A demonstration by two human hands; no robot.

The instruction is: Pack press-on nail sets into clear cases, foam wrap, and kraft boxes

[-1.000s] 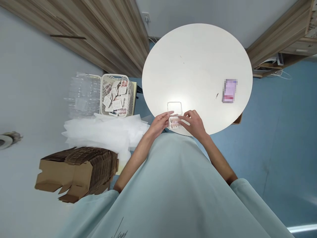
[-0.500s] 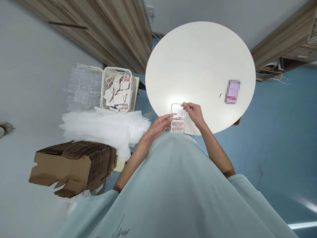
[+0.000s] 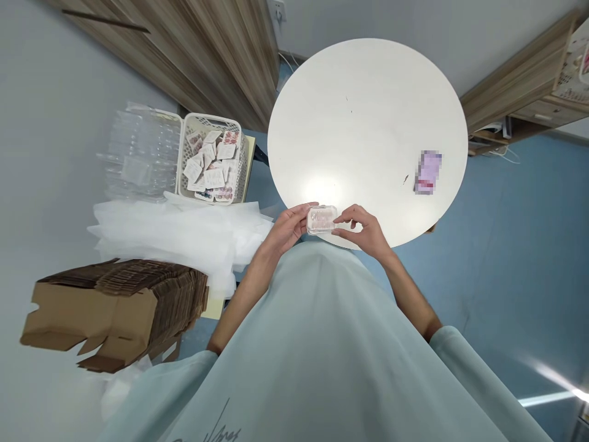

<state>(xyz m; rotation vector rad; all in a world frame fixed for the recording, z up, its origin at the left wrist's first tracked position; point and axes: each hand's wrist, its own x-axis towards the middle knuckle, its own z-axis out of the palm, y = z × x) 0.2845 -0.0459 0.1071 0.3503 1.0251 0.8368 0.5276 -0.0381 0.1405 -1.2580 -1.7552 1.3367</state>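
Near the front edge of the round white table (image 3: 368, 123) is a small clear plastic case (image 3: 322, 219), its lid down. Pale pink pieces show blurrily through the lid; they look like false nails. My left hand (image 3: 291, 228) holds the case by its left side, fingers behind and under it. At the right end, my right hand (image 3: 363, 232) has thumb and forefinger on the case's edge, with the other fingers curled.
Left of the table, a white basket (image 3: 239, 178) holds several carded nail sets beside stacked clear plastic trays (image 3: 138, 156). White foam sheets (image 3: 161, 230) and folded cardboard boxes (image 3: 115, 307) lie nearer. A pixelated purple item (image 3: 427, 172) rests on the table's right side.
The case's lid, raised half a second ago, has come down over the pink pieces. My right hand has moved down from the lid's upper edge to the case's right end.
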